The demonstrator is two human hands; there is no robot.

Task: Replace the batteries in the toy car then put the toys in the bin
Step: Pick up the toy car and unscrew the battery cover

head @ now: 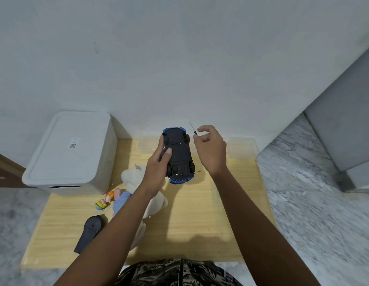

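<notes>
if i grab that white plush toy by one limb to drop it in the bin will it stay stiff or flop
The white plush toy looks soft and stuffed, so it would probably flop and dangle from one limb. It likely weighs little for its bulk. Lying slumped on the wooden board, it seems unlikely to roll or break.

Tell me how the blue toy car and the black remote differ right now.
The blue toy car is held above the mat, gripped by the left hand; the black remote lies on the wooden mat, untouched. The car is turned underside up, wheels showing; which face of the remote is up I cannot tell. The car has a blue body edge; the remote is all black. Both show dark plastic.
</notes>
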